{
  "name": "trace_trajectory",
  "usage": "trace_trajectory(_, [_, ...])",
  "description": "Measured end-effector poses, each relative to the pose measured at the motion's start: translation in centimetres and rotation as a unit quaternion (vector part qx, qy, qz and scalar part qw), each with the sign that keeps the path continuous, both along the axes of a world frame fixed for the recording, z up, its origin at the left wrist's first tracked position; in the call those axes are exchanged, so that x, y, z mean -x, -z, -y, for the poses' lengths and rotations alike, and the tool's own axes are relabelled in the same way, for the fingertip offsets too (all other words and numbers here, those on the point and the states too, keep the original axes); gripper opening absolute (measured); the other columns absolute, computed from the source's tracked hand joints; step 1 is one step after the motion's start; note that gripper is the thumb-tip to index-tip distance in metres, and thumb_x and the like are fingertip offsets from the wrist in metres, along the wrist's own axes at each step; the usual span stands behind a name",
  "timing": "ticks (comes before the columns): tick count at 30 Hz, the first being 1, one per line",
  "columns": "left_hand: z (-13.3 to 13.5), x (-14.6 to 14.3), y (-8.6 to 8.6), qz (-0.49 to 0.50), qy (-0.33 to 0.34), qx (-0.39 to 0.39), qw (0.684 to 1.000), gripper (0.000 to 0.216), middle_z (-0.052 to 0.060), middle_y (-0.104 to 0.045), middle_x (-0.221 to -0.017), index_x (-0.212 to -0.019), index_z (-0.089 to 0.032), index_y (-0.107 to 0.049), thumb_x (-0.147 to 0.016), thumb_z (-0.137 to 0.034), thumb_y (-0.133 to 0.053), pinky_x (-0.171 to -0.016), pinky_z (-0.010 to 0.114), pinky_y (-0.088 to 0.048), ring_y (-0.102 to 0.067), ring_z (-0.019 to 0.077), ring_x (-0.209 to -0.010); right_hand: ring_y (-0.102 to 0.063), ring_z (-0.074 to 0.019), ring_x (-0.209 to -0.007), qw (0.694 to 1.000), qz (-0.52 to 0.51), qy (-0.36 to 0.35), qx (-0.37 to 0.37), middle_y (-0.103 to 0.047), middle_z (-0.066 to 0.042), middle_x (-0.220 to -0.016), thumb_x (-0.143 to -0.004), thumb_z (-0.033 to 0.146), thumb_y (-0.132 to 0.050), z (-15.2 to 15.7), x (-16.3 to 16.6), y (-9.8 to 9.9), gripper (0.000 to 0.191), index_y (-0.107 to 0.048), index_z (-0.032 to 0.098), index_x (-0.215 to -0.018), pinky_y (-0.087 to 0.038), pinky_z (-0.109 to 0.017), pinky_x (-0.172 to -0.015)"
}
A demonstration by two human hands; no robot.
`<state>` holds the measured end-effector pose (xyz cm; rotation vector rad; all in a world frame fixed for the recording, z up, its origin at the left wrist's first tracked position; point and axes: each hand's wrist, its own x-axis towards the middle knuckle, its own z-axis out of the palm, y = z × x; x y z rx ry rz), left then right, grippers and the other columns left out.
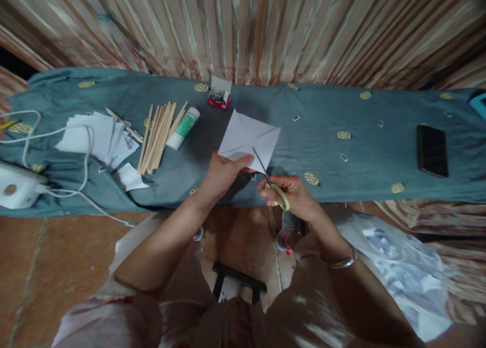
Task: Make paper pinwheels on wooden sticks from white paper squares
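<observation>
My left hand [227, 169] pinches a square sheet of white paper [246, 130] by its near left edge, thumb on top. Crease or cut lines run across the sheet from its corners toward the middle. In my right hand [290, 193] is a pair of scissors [280, 195] with pale yellow-green handles. Their blades reach over the near corner of the paper, pointing at its centre; whether the lower blade lies beneath the sheet is hard to make out. The paper is held above the cloth near the table's front edge.
Left on the cloth [322, 115] lie white paper pieces [93, 135], wooden sticks [158, 140], a green-white tube [184, 128] and a white power strip [18, 186] with cables. A red box of small metal pieces [219, 95] stands behind the paper. At right lies a phone [432, 151].
</observation>
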<state>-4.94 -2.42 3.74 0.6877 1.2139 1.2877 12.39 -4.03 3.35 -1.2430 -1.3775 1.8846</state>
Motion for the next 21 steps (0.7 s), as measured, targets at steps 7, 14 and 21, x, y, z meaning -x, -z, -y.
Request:
trace_trajectory(7, [0.06,-0.01,-0.06,-0.015,-0.001,0.014,1.000,0.024,0.006,-0.075,-0.080,-0.072,-0.014,-0.070,-0.054,-0.027,-0.077,-0.061,0.029,-0.058,-0.067,0.0174,-0.067,-0.046,-0.0053,-0.047,1.000,-0.010,0.000,0.000,-0.054,0.006,-0.053,-0.059,0.047,-0.087,0.00,-0.01,0.06,0.037,-0.067,0.017,-0.067,-0.038,-0.018,-0.045])
trace_trajectory(14, [0.11,0.05,-0.07,-0.002,0.001,0.011,1.000,0.027,0.006,-0.075,-0.085,-0.078,-0.014,-0.071,-0.055,-0.026,-0.078,-0.061,0.029,-0.059,-0.069,0.0187,-0.071,-0.044,-0.0050,-0.045,1.000,-0.003,0.000,-0.011,-0.053,0.007,-0.051,-0.060,0.046,-0.087,-0.07,0.07,-0.26,0.036,-0.067,0.016,-0.066,-0.035,-0.019,-0.044])
trace_trajectory(21, [0.06,0.05,-0.04,0.008,-0.001,0.011,1.000,0.027,0.005,-0.075,-0.083,-0.079,-0.015,-0.071,-0.055,-0.025,-0.078,-0.061,0.029,-0.058,-0.069,0.0182,-0.069,-0.042,-0.0045,-0.043,1.000,0.008,0.006,-0.011,-0.052,0.007,-0.050,-0.058,0.047,-0.087,-0.09,0.39,-0.71,0.038,-0.065,0.016,-0.065,-0.035,-0.019,-0.043])
